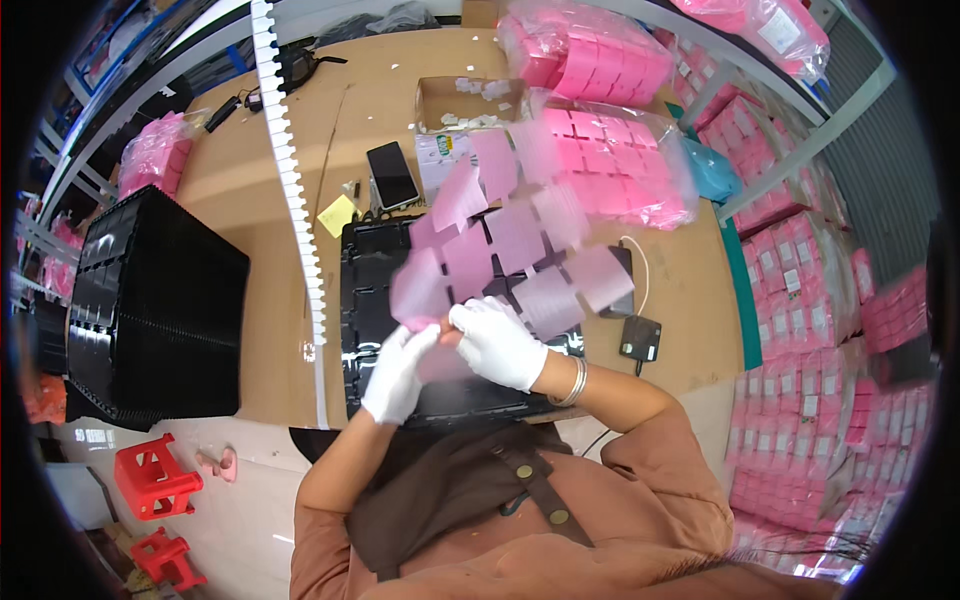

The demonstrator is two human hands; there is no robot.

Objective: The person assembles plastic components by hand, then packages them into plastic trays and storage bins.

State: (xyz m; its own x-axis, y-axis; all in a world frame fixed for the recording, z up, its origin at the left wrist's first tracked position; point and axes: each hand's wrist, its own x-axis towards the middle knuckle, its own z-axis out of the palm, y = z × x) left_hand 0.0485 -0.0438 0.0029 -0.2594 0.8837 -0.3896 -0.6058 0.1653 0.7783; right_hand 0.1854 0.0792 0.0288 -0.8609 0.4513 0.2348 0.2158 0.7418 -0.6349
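A pink sheet of joined rectangular flaps [465, 255], translucent and blurred by motion, hangs spread over the black plastic trays [375, 330] on the table. At its near corner, my left hand [400, 372] in a white glove is closed with its fingertips pinched on the sheet. Right beside it, my right hand [498, 343], gloved too, is closed on the same edge, its fingertips nearly meeting the left ones. The bare tip of a finger shows between the gloves. Much of the tray surface is hidden under the sheet.
Bagged pink pads [620, 165] lie at the back right, beside an open cardboard box [465, 100] with white scraps. A phone [392, 175] and yellow note [338, 216] lie behind the trays. A white toothed strip [290, 170] crosses the left; beyond stand stacked black trays [165, 310].
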